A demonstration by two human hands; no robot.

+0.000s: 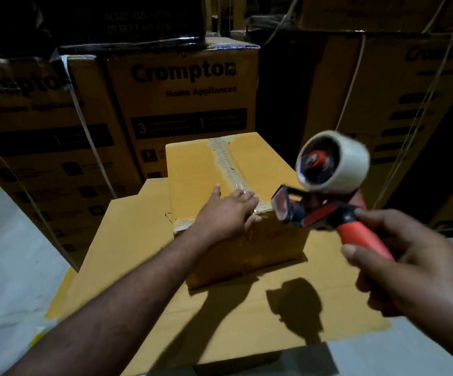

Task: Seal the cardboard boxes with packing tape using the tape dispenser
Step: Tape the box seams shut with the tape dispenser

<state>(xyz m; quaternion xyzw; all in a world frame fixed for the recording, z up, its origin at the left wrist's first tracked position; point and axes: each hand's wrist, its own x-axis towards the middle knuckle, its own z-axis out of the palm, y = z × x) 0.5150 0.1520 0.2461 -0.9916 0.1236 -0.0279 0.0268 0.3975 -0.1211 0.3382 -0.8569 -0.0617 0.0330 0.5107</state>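
Your right hand [415, 270] grips the tape dispenser [328, 191] by its red handle, at the near right of the small cardboard box [201, 172]. Your left hand [226, 214] rests flat on its near top edge; the box seems light and may slide, so press there.

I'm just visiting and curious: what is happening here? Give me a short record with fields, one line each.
box: small cardboard box, on a larger flat carton
seam: tape strip along the top middle
left hand: fingers straight, resting on the box's near top edge
right hand: grips the tape dispenser by its red handle
dispenser: raised, right of the box, tape roll on top
background: stacked Crompton cartons
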